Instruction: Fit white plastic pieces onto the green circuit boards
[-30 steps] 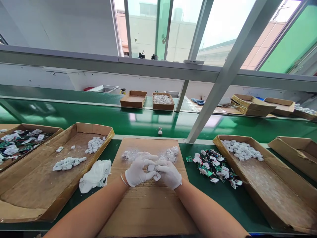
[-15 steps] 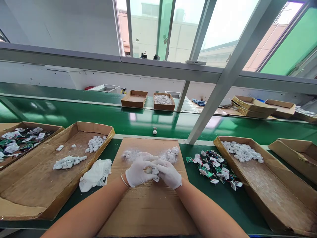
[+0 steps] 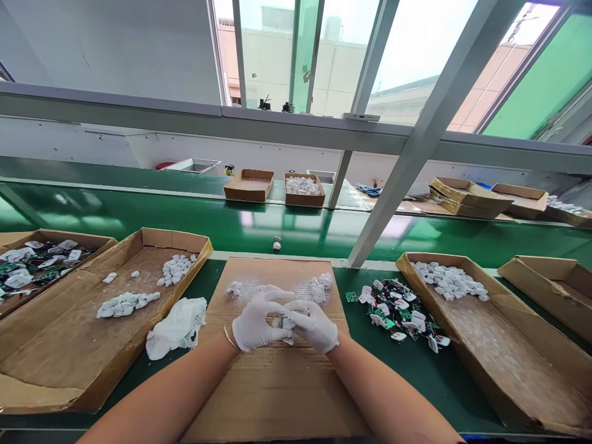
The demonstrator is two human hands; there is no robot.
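In the head view, my left hand (image 3: pixel 258 320), in a white glove, is closed with thumb and fingers around a small white plastic piece (image 3: pixel 287 336). Opposite it, my gloved right hand (image 3: pixel 315 327) pinches the same piece from the right. Fingers hide much of the piece, so its full shape cannot be made out. Both hands are over a brown cardboard sheet (image 3: pixel 277 394). Just beyond them on the sheet lie small white pieces at the left (image 3: pixel 234 288) and a larger cluster of white pieces (image 3: pixel 320 287) at the right.
Right of the sheet lies a heap of wired green circuit boards (image 3: pixel 402 311). A cardboard tray with white pieces stands on each side, left (image 3: pixel 60 351) and right (image 3: pixel 504 351). A crumpled white cloth-like bundle (image 3: pixel 178 328) lies left. Beyond runs a green belt (image 3: pixel 208 225) carrying one small white item (image 3: pixel 276 243).
My right fingers have shifted on the white piece, and it has turned slightly between my hands. On the green belt the small white item has moved left.
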